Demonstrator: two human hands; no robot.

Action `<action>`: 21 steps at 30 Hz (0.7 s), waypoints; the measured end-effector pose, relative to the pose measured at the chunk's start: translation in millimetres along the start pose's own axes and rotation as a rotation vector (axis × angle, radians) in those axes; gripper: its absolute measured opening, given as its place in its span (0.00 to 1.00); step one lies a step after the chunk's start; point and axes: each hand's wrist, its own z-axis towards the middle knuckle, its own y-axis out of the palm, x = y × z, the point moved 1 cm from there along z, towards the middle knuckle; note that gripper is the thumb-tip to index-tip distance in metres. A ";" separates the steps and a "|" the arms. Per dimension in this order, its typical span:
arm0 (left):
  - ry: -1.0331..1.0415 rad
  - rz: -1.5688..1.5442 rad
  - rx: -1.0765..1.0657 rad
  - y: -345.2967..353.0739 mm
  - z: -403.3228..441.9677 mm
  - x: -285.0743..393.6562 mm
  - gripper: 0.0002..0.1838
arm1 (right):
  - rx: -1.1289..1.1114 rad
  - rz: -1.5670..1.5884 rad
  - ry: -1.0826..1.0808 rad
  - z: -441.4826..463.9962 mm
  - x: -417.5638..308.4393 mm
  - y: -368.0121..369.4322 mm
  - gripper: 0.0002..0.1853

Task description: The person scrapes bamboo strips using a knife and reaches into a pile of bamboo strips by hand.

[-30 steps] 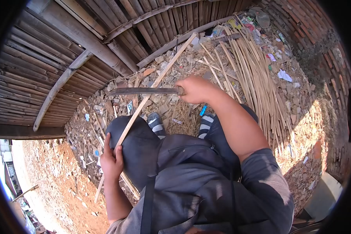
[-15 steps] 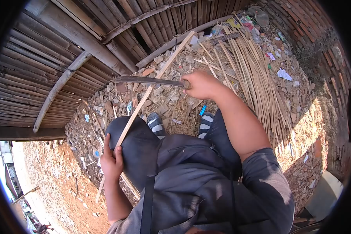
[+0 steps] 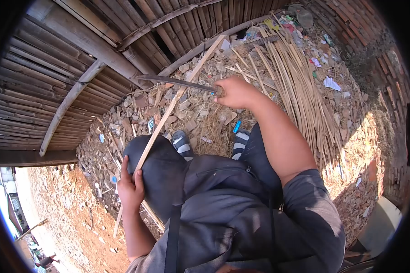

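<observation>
A long pale bamboo strip [image 3: 171, 107] slants from beside my left thigh up toward the top centre. My left hand [image 3: 131, 186] is closed on its lower part, against my knee. With my right hand [image 3: 234, 92] I grip the handle of a long dark-bladed knife [image 3: 177, 83]. The blade points left and lies across the upper half of the strip, its tip near the bamboo wall. The handle is mostly hidden in my fist.
A large bundle of split strips [image 3: 300, 91] lies on the rubble to the right, with a few loose ones beside it. A bamboo wall [image 3: 27, 104] rises at the left, a brick wall [image 3: 392, 95] at the right. A blue object [image 3: 237, 126] lies near my right foot.
My right hand and the knife have moved up and slightly right along the strip, and the blade now tilts with its tip higher. My left hand has stayed in place.
</observation>
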 end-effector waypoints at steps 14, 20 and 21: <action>0.024 0.030 0.010 -0.6 0.7 -1.6 0.33 | 0.087 0.017 0.061 10.5 23.6 7.6 0.29; -0.028 0.041 -0.038 -5.3 2.1 6.0 0.33 | 0.002 -0.009 -0.123 -2.6 -15.0 18.6 0.22; -0.042 0.055 -0.049 -6.5 1.8 6.7 0.33 | -0.023 -0.029 -0.163 -4.6 -22.3 22.4 0.21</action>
